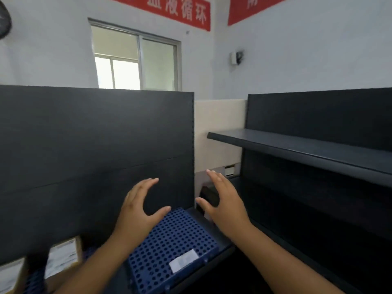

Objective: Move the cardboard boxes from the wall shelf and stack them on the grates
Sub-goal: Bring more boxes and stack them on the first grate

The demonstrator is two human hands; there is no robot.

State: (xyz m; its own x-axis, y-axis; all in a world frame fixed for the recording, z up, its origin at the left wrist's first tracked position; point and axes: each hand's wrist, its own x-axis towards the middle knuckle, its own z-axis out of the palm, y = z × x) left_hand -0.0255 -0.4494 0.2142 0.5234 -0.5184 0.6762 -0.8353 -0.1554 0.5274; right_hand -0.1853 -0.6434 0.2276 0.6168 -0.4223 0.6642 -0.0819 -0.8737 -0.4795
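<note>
My left hand (137, 211) and my right hand (222, 200) are raised side by side above a blue perforated grate (176, 245), both with fingers spread and holding nothing. The grate lies low at centre, with a white label on its near part. A cardboard box (63, 257) with a white label sits at the lower left, and another cardboard box (10, 276) shows at the left edge. The dark wall shelf (307, 149) on the right carries no box in view.
A tall dark back panel (95, 145) fills the left half. Between it and the right shelving unit is a cream wall strip (218, 132). A window (135, 58) and red banners are high on the wall.
</note>
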